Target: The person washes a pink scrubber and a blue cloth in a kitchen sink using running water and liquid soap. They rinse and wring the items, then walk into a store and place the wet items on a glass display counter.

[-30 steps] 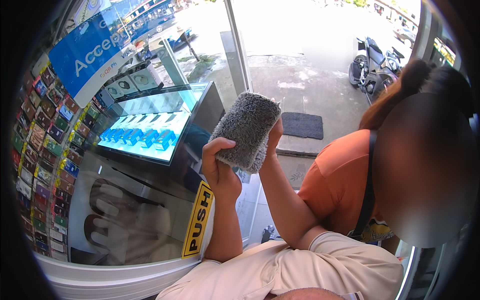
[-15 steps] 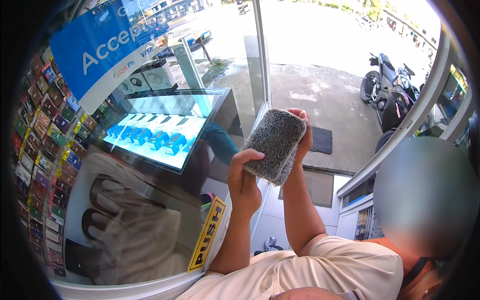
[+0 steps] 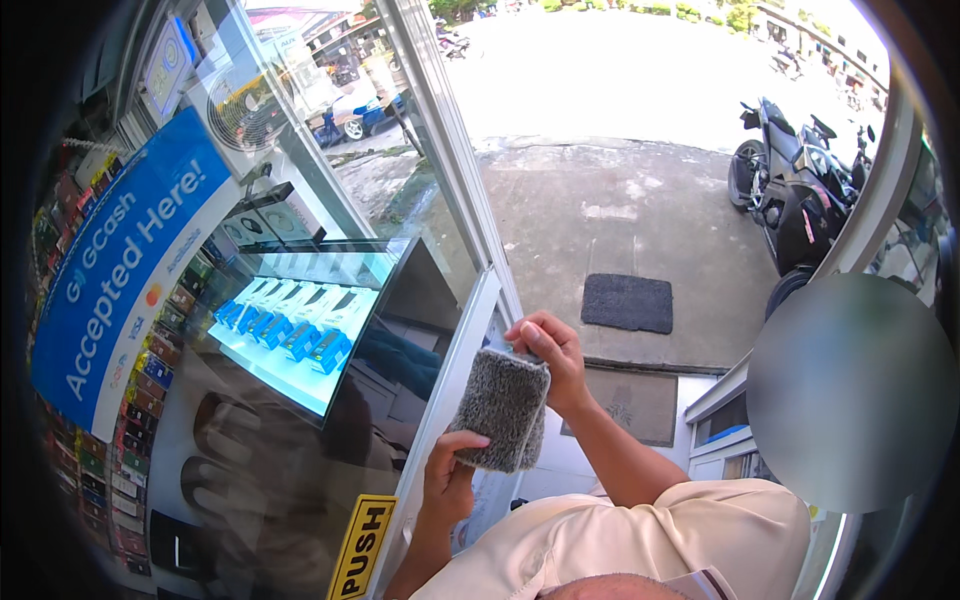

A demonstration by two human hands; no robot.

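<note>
A grey, plush cleaning cloth (image 3: 500,410), folded into a thick pad, is held up in front of my chest. My left hand (image 3: 450,478) grips its lower left side, the thumb lying on top and the other fingers mostly hidden beneath. At the upper right corner of the pad, my right hand (image 3: 550,355) is closed with thumb and fingers pinching the edge. The glass door (image 3: 420,330) with a white frame stands just left of both hands; the cloth appears close to the frame.
A yellow door label (image 3: 362,545) and a blue-and-white sign (image 3: 130,270) are on the glass. Behind it is a lit display case (image 3: 300,330) with small blue boxes. Dark doormat (image 3: 627,303) and motorcycle (image 3: 795,190) lie outside. Another person (image 3: 850,390), blurred, is close on my right.
The cloth has moved down and left in view. My right hand has shifted from behind its right side to pinching its top corner. The glass and signs appear shifted and turned.
</note>
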